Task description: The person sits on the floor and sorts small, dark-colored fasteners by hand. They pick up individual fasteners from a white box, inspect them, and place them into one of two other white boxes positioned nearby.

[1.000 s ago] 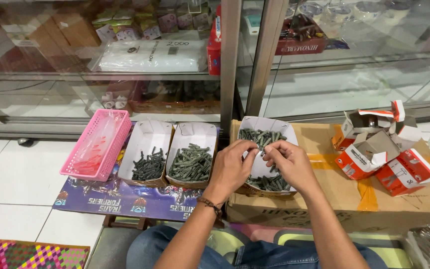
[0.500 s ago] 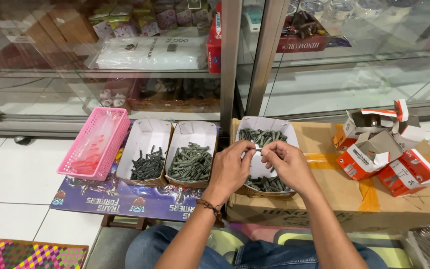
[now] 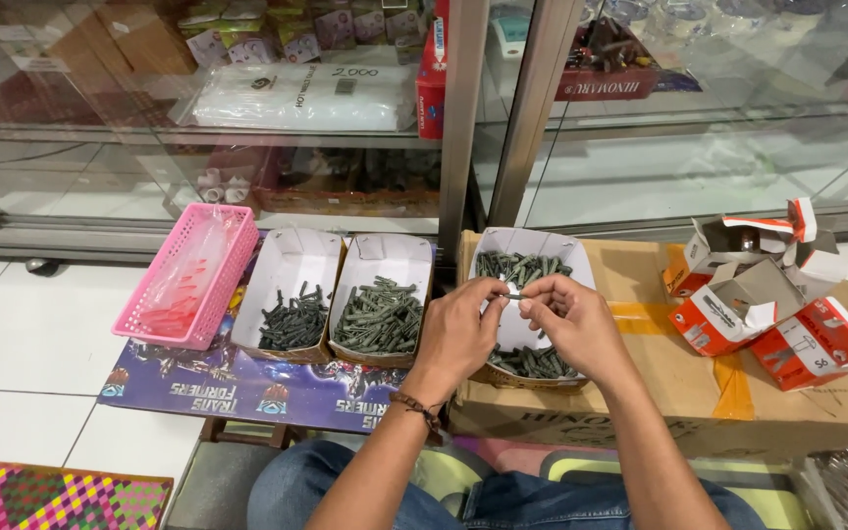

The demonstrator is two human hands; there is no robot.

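On cardboard box (image 3: pixel 699 393), before glass cabinet (image 3: pixel 640 167): both hands pinch screw (image 3: pixel 513 295).

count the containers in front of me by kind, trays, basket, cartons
white paper trays: 3
pink basket: 1
orange and white cartons: 3
total: 7

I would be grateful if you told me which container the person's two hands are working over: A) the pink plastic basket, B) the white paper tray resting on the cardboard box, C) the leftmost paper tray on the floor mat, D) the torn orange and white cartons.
B: the left hand and right hand pinch a small dark piece above the white paper tray on the cardboard box.
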